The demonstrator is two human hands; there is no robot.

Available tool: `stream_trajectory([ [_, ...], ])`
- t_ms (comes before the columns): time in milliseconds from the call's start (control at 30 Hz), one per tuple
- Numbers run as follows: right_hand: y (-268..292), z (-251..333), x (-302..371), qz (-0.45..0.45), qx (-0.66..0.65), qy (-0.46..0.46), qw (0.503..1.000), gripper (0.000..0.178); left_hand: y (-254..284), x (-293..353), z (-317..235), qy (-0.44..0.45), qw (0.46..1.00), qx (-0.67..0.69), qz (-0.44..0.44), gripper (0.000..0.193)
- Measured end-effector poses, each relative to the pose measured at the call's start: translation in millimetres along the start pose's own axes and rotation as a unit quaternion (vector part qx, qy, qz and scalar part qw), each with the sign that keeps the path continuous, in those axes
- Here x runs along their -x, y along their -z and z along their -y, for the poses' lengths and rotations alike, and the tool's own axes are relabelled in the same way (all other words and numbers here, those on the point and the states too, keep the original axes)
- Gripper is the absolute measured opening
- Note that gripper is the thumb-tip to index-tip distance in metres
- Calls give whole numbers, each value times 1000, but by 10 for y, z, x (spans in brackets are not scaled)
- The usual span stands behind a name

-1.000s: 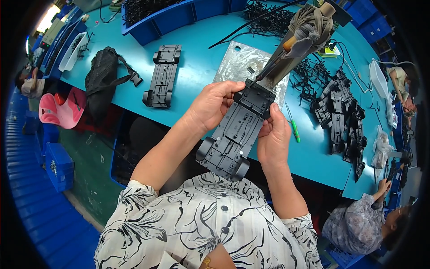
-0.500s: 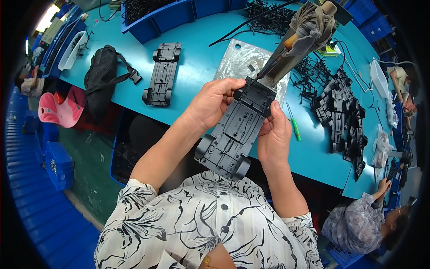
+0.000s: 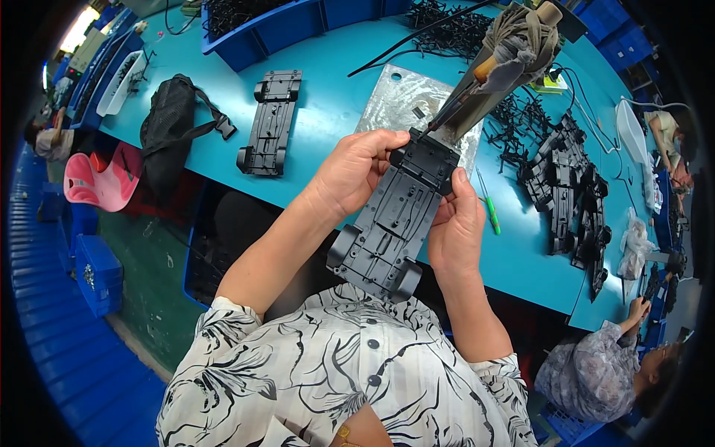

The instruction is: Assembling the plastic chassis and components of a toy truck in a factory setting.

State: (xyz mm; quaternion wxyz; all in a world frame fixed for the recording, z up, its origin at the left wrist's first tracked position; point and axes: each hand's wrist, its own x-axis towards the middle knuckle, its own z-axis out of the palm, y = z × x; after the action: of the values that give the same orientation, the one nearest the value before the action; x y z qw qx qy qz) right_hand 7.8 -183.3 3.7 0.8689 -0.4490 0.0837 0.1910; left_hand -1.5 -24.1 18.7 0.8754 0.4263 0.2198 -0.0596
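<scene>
Ribbed black plastic chassis (image 3: 395, 223), gripped by both hands, left hand (image 3: 354, 173), right hand (image 3: 456, 227)

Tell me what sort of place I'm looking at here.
Likely a toy-car assembly line: both hands hold a black plastic chassis, more chassis parts pile on the teal workbench, blue parts bins behind.

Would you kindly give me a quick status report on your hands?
Left hand and right hand grip black toy car chassis. Soldering tool tip at its far end. Nothing blocking.
</scene>
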Motion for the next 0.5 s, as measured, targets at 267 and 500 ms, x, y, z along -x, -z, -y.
stream_trajectory([
  [267, -31, 13, 14, -1, 4, 11, 1000, 25, -2, -2, -3, 2, 1000, 1, 4, 17],
  [500, -20, -16, 5, -9, 7, -8, 1000, 25, 125, -61, 144, -9, 1000, 28, -7, 15],
])
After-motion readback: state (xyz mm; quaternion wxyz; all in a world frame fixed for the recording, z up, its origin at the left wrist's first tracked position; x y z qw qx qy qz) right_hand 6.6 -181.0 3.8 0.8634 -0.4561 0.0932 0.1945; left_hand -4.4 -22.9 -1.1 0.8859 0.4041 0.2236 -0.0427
